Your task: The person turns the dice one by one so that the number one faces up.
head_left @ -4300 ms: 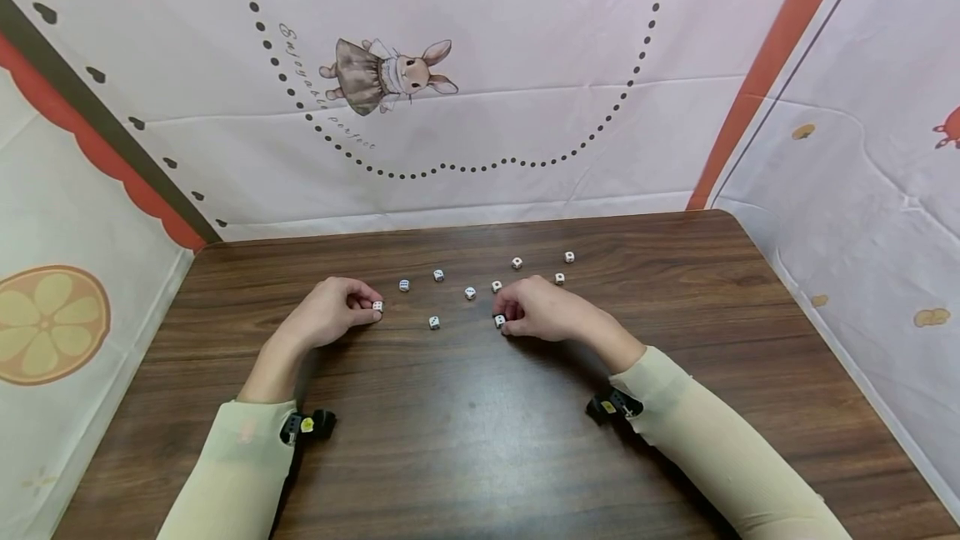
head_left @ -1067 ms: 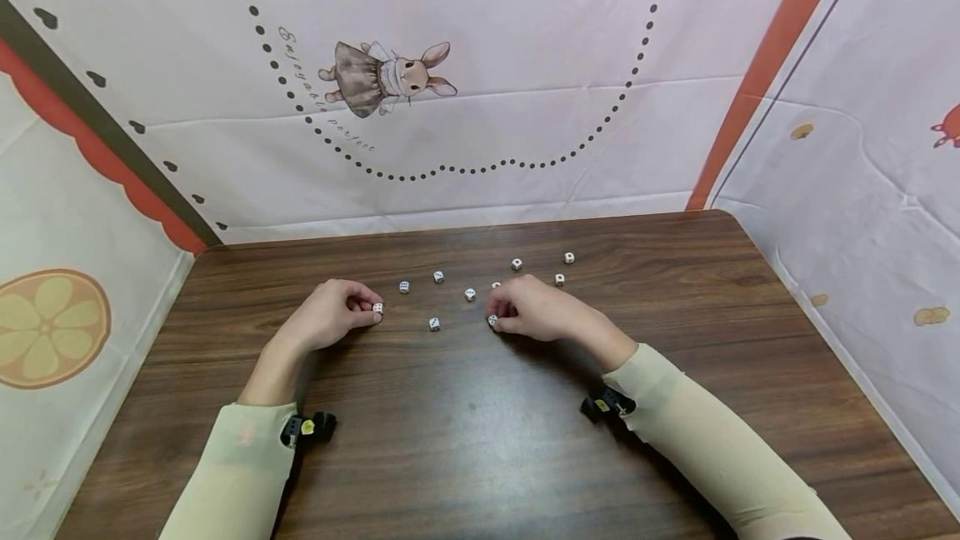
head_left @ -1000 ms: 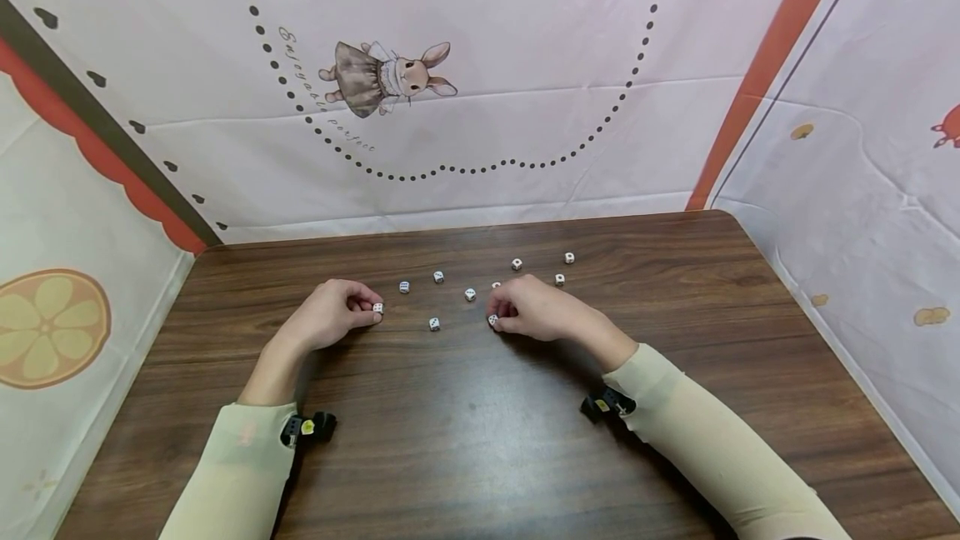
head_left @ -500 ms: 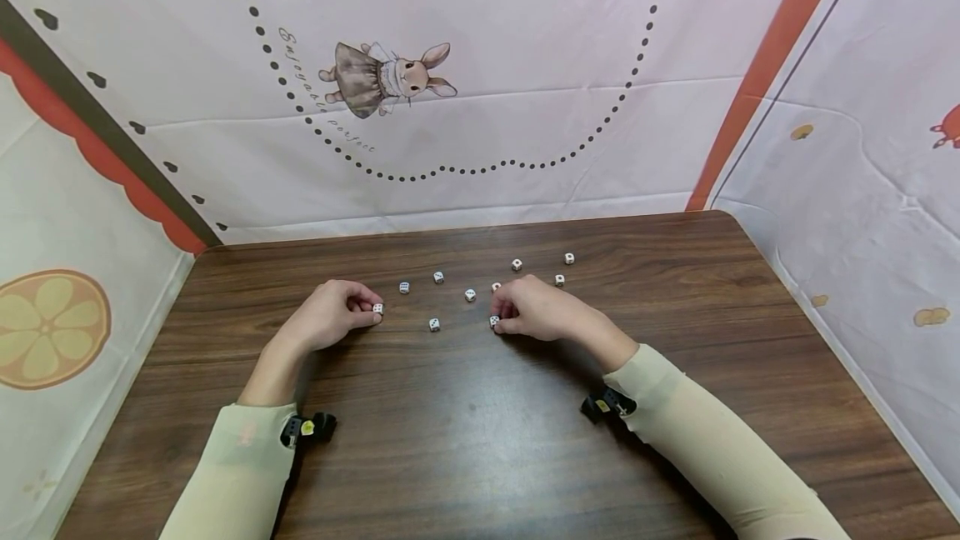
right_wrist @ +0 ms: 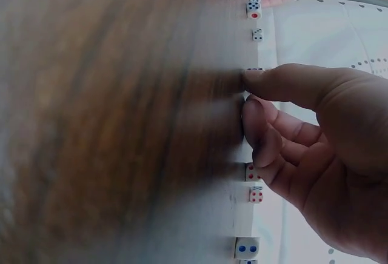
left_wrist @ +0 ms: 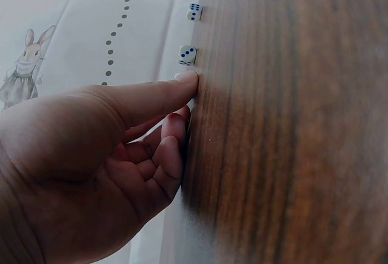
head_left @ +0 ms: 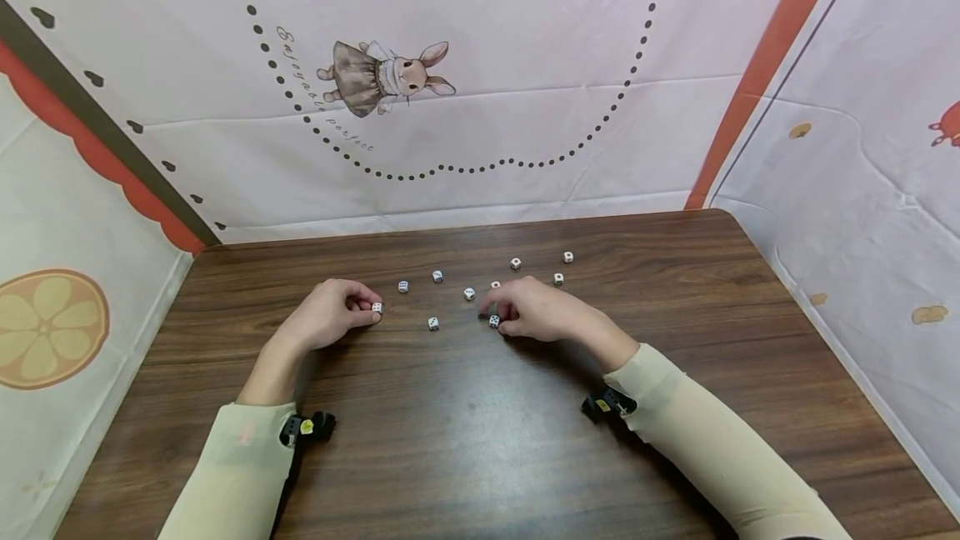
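In the head view, my left hand pinches a white die with red pips between thumb and finger, down at the wooden table. That die is hidden behind the thumb in the left wrist view. My right hand is low over the table around another white die with dark pips. Its index finger stands away on the die's far left side, and the thumb tip is close at its right. Just behind this hand a further die is partly covered by it.
Between the hands lie several dice, among them a near die, a middle die and two farther left, a die and a die. Beyond the right hand are three more dice. A printed cloth hangs behind the table.
The die at my right hand has been turned and shows a different face from 4.3 s ago. Since half a second ago, the right index finger has lifted leftward off it. The left hand holds still.
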The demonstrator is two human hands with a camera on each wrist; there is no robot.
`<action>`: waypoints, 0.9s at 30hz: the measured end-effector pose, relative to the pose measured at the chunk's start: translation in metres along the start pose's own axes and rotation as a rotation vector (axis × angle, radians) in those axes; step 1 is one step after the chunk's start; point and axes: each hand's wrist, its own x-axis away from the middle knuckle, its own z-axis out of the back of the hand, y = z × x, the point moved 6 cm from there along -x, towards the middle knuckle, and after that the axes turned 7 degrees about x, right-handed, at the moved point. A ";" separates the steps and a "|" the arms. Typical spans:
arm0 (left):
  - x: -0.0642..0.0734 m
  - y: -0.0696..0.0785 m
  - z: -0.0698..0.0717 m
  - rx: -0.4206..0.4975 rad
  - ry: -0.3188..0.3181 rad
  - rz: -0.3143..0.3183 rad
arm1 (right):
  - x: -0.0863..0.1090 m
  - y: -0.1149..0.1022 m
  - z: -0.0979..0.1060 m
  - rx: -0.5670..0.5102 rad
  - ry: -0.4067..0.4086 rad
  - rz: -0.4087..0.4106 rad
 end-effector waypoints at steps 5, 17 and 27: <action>0.000 0.000 0.000 0.000 -0.004 0.004 | -0.001 -0.002 -0.002 0.012 -0.002 0.038; -0.001 0.000 0.000 -0.005 -0.005 0.003 | 0.000 0.001 -0.001 -0.048 -0.004 -0.027; 0.000 0.001 0.000 0.001 0.001 0.005 | 0.000 0.001 0.001 -0.073 0.029 -0.026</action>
